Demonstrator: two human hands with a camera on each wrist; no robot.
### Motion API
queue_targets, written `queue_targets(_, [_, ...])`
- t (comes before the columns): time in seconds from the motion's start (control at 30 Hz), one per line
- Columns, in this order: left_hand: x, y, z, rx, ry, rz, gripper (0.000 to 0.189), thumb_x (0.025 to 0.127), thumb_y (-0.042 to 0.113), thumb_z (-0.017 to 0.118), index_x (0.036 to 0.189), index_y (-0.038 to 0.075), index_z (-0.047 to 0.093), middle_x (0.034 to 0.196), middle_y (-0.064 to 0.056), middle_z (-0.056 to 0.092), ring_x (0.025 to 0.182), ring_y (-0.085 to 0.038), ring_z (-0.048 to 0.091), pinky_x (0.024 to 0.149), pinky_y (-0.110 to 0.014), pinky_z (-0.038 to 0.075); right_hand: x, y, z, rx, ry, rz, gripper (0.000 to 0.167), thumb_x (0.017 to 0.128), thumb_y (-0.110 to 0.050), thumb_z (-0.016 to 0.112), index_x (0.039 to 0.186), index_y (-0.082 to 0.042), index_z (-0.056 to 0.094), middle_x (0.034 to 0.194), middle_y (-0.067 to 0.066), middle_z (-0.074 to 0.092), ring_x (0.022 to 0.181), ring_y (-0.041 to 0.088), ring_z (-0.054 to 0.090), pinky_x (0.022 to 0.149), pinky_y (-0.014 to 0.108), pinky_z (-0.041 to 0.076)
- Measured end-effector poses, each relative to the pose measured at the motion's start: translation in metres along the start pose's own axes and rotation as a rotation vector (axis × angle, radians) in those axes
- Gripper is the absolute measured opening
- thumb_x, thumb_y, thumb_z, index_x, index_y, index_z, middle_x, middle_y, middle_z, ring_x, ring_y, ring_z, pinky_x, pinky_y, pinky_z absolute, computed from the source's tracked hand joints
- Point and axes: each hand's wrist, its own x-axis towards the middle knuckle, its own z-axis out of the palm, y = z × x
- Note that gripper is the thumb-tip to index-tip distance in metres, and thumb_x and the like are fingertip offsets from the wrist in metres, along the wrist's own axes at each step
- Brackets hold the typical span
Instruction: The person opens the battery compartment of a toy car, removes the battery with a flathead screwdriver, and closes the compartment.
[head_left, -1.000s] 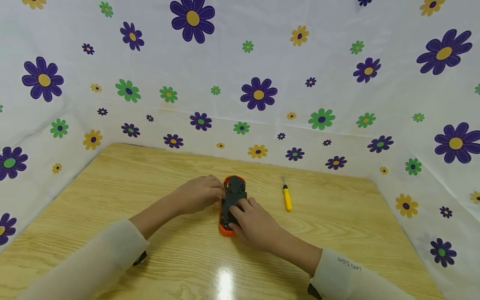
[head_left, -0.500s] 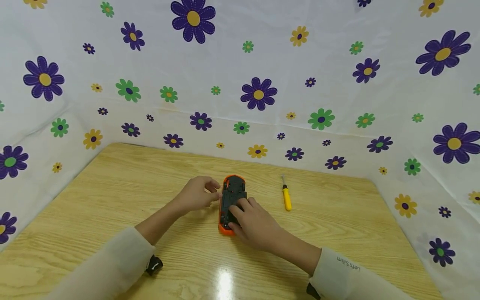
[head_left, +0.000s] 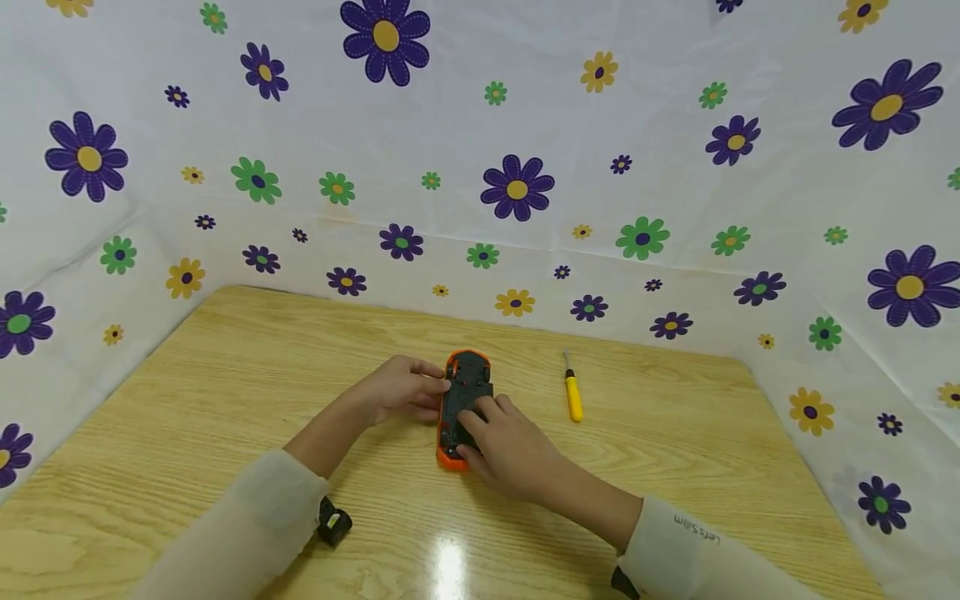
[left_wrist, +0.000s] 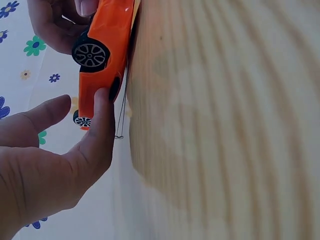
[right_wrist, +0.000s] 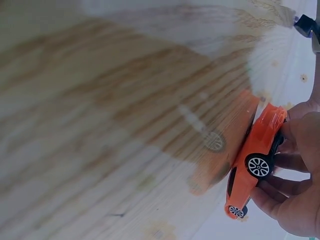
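An orange toy car (head_left: 467,368) lies upside down on the wooden table, its black underside facing up. At its left side is my left hand (head_left: 401,392); in the left wrist view one straight finger (left_wrist: 103,112) touches the orange flank, and the thumb stands apart from it. My right hand (head_left: 513,454) grips the car from the right, fingers bent over the underside and covering part of it. Spoked wheels show in both wrist views, such as the wheel (right_wrist: 258,166) near the right fingers.
A screwdriver (head_left: 573,396) with a yellow handle lies on the table (head_left: 660,425) to the right of the car. White cloth (head_left: 450,125) with printed flowers stands behind and at both sides. A black wrist camera (head_left: 333,523) hangs under the left sleeve.
My left hand first drew back from the car's left edge with its fingers spread, then came back against that side. The right hand and the car have stayed in place.
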Motion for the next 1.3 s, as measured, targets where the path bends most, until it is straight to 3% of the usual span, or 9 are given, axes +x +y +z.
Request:
queue_targets(0.1, [0.001, 0.0, 0.0, -0.016, -0.018, -0.023, 0.042, 0.103, 0.01, 0.063, 0.139, -0.008, 0.053, 0.116, -0.025, 0.069, 0.098, -0.03, 0.073, 0.086, -0.043, 0.064, 0.0, 0.0, -0.001, 0.009, -0.012, 0.004, 0.039, 0.103, -0.038, 0.063, 0.13, -0.011, 0.064, 0.121, 0.01, 0.061, 0.103, 0.025, 0.055, 0.089, 0.036, 0.055])
queue_targets(0.3, [0.004, -0.002, -0.001, -0.018, -0.115, -0.072, 0.041, 0.104, 0.008, 0.061, 0.14, -0.01, 0.053, 0.116, -0.024, 0.071, 0.102, -0.031, 0.073, 0.089, -0.045, 0.063, 0.001, 0.0, -0.003, 0.034, -0.034, 0.019, 0.039, 0.104, -0.038, 0.062, 0.132, -0.01, 0.063, 0.123, 0.011, 0.061, 0.105, 0.025, 0.055, 0.089, 0.037, 0.055])
queue_targets(0.5, [0.004, -0.003, -0.003, -0.037, -0.115, -0.08, 0.041, 0.103, 0.007, 0.061, 0.14, -0.01, 0.053, 0.116, -0.024, 0.07, 0.101, -0.031, 0.073, 0.088, -0.044, 0.063, 0.002, 0.0, -0.004, 0.059, -0.046, 0.029, 0.04, 0.103, -0.038, 0.063, 0.133, -0.011, 0.062, 0.124, 0.011, 0.06, 0.106, 0.025, 0.054, 0.088, 0.036, 0.056])
queue_targets(0.77, [0.007, -0.008, -0.006, -0.064, -0.123, -0.076, 0.039, 0.103, 0.006, 0.061, 0.138, -0.011, 0.055, 0.118, -0.024, 0.069, 0.1, -0.031, 0.072, 0.089, -0.044, 0.062, 0.005, 0.01, -0.008, 0.19, -0.078, 0.069, 0.041, 0.104, -0.036, 0.063, 0.135, -0.01, 0.062, 0.126, 0.009, 0.061, 0.108, 0.024, 0.055, 0.088, 0.037, 0.057])
queue_targets(1.13, [0.009, -0.01, -0.007, -0.062, -0.137, -0.053, 0.05, 0.102, 0.006, 0.062, 0.146, -0.012, 0.045, 0.124, -0.027, 0.066, 0.106, -0.034, 0.071, 0.09, -0.045, 0.062, 0.019, 0.037, -0.014, 0.336, -0.038, 0.182, 0.043, 0.1, -0.028, 0.069, 0.136, -0.006, 0.061, 0.122, 0.013, 0.063, 0.11, 0.028, 0.061, 0.096, 0.044, 0.056])
queue_targets(1.3, [0.008, -0.01, -0.007, -0.069, -0.13, -0.051, 0.054, 0.102, 0.006, 0.063, 0.148, -0.012, 0.042, 0.126, -0.029, 0.065, 0.109, -0.036, 0.069, 0.09, -0.046, 0.062, 0.023, 0.046, -0.012, 0.412, -0.017, 0.229, 0.041, 0.1, -0.025, 0.07, 0.135, -0.005, 0.062, 0.124, 0.015, 0.064, 0.108, 0.03, 0.064, 0.091, 0.043, 0.058])
